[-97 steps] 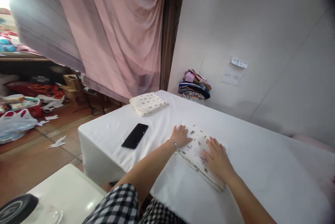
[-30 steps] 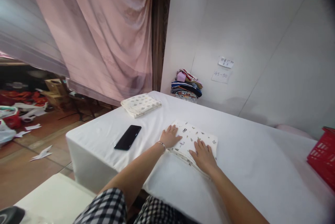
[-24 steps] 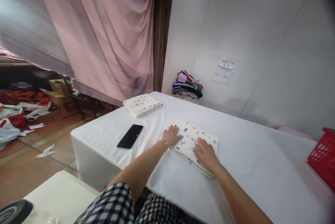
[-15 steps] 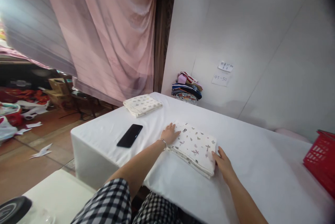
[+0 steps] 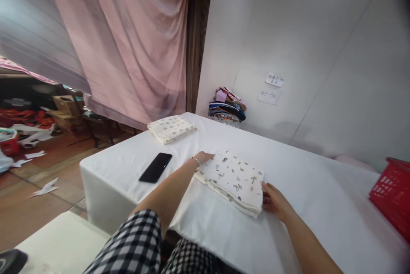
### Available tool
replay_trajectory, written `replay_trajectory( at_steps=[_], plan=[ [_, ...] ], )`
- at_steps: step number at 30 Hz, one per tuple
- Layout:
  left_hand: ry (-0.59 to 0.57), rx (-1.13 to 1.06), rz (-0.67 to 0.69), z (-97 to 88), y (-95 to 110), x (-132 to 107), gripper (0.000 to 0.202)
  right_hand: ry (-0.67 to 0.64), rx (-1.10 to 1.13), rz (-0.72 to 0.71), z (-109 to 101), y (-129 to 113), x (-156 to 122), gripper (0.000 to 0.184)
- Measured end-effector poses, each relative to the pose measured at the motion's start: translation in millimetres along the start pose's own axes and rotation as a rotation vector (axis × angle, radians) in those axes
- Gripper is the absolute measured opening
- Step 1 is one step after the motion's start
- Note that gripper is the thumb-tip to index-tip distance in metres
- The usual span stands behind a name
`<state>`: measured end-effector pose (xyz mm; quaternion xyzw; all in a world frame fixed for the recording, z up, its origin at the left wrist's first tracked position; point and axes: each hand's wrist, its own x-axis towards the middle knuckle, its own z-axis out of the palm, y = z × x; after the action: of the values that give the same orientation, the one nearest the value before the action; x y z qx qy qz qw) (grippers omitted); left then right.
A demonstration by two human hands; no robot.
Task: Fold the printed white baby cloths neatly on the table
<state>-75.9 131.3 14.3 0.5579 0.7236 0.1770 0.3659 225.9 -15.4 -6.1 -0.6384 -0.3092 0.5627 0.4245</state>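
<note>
A tabletop (image 5: 304, 193) is covered by a white cloth and backed by a pale wall (image 5: 314, 52), to which two paper notes (image 5: 269, 96) are fixed, the lower one marked "45-50". A stack of clothes (image 5: 226, 106) is seen beyond the far edge, near the wall; what it is supported by is hidden. The far left is screened by a pink curtain (image 5: 141, 43). At the right edge a red basket (image 5: 391, 188) is partly cut off. Near the far left corner a second folded cloth (image 5: 172, 129) is laid, and a black phone (image 5: 156, 167) is placed just beside the left forearm.

The patterned folded cloth (image 5: 238, 181) is laid flat between the two hands, near the front of the tabletop. Its far left corner is touched by the left grip (image 5: 204, 157), whose fingers are mostly hidden; how far it is closed cannot be told. The right edge is met by the right grip (image 5: 278, 202), its fingers half curled; whether the fabric is pinched there cannot be told.

On the tabletop two folded cloths and one phone are counted; one bracelet (image 5: 196, 161) is worn on the left wrist.
</note>
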Motion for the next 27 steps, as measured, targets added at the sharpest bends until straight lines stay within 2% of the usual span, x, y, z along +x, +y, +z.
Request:
replay_trajectory(
  at_steps=[2, 4, 8, 11, 16, 18, 21, 24, 27],
  plan=[
    [-0.013, -0.053, -0.019, -1.4, -2, 4, 0.046, -0.049, -0.036, 0.029, 0, 1, 6, 0.062],
    [-0.026, -0.091, -0.034, -1.3, -5, 6, 0.048, -0.049, -0.057, 0.022, 2, 3, 10, 0.062],
    [-0.034, -0.126, -0.037, 0.7, -7, 6, 0.049, 0.055, -0.088, -0.073, 7, 3, 14, 0.078],
    [-0.018, -0.145, -0.019, 1.2, -3, 2, 0.048, 0.114, -0.101, -0.170, 9, -7, 16, 0.088],
    [-0.017, -0.188, -0.005, 5.9, 4, -13, 0.048, 0.262, -0.224, -0.358, 1, -33, 34, 0.085],
    [-0.022, -0.183, -0.012, 9.6, 4, -19, 0.049, 0.319, -0.303, -0.305, -4, -38, 44, 0.084],
    [-0.043, -0.178, -0.011, 12.5, 0, -26, 0.052, 0.339, -0.404, -0.177, -11, -37, 52, 0.083],
    [-0.087, -0.194, -0.012, 10.6, -6, -32, 0.056, 0.281, -0.441, -0.115, -15, -32, 45, 0.087],
    [-0.158, -0.247, 0.011, 5.9, -12, -42, 0.059, 0.173, -0.384, -0.070, -18, -24, 30, 0.092]
  ],
)
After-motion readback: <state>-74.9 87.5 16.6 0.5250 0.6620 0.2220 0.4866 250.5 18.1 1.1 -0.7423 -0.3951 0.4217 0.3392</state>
